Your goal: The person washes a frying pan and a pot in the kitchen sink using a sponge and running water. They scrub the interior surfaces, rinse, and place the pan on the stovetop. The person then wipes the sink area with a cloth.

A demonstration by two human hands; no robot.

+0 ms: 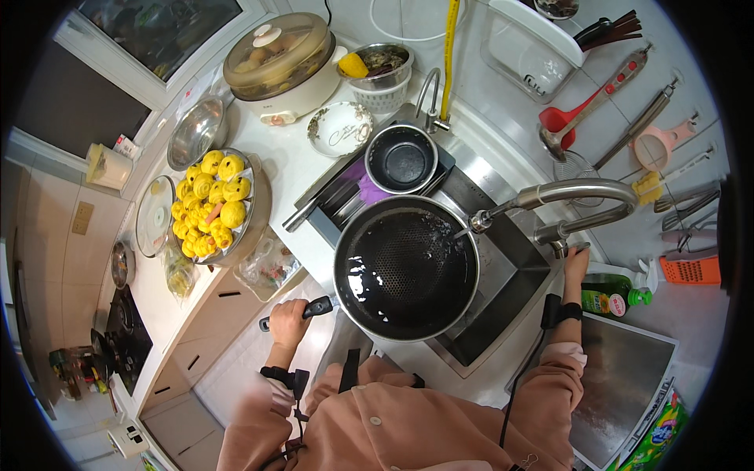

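My left hand (pixel 290 322) is closed round the black handle of a dark frying pan (pixel 406 268), which is over the metal sink (pixel 500 312). Water runs from the curved faucet (pixel 580 188) into the pan, and water lies over its dimpled bottom. At the right, my right hand (pixel 576 262) is at the small metal lever (pixel 580 246) at the faucet's base; its fingers are partly hidden. A small black pot (pixel 402 159) stands just beyond the pan, beside a purple cloth (pixel 374 187).
Yellow shaped buns (pixel 206 194) fill a tray at the left. Behind are an electric steamer (pixel 280 70), a patterned bowl (pixel 340 129) and a steel bowl (pixel 197 132). A green soap bottle (pixel 609 294) stands by my right wrist. Utensils, including a red ladle (pixel 559 120), hang on the wall.
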